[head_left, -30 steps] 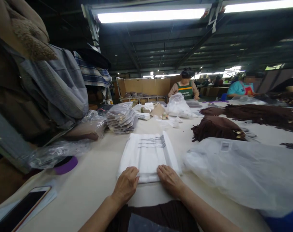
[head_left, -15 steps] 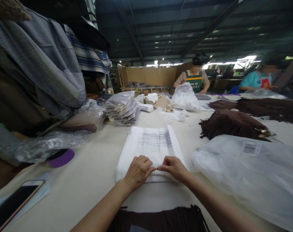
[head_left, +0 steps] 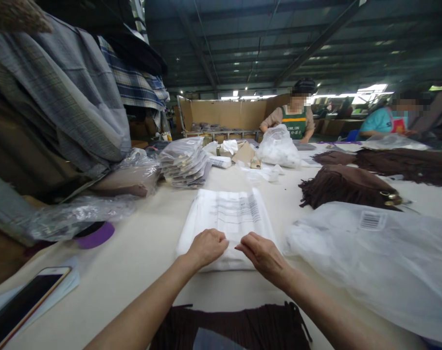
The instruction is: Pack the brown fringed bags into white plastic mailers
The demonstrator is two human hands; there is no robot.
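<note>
Both hands pinch the near edge of the stack of plastic bags [head_left: 226, 221] lying mid-bench: left hand [head_left: 206, 247] curled, right hand [head_left: 262, 255] with fingers [head_left: 242, 243] nipping the top sheet. Better to lift only one layer, slowly, keeping the pile square.

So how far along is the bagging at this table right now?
Looks done: a stack of filled clear packets sits at the far left. In hand: the left hand and right hand pinch the near edge of the white printed plastic bag pile. Apparently left: brown fringed pieces, one at the near edge, others to the right, lie unbagged.
</note>
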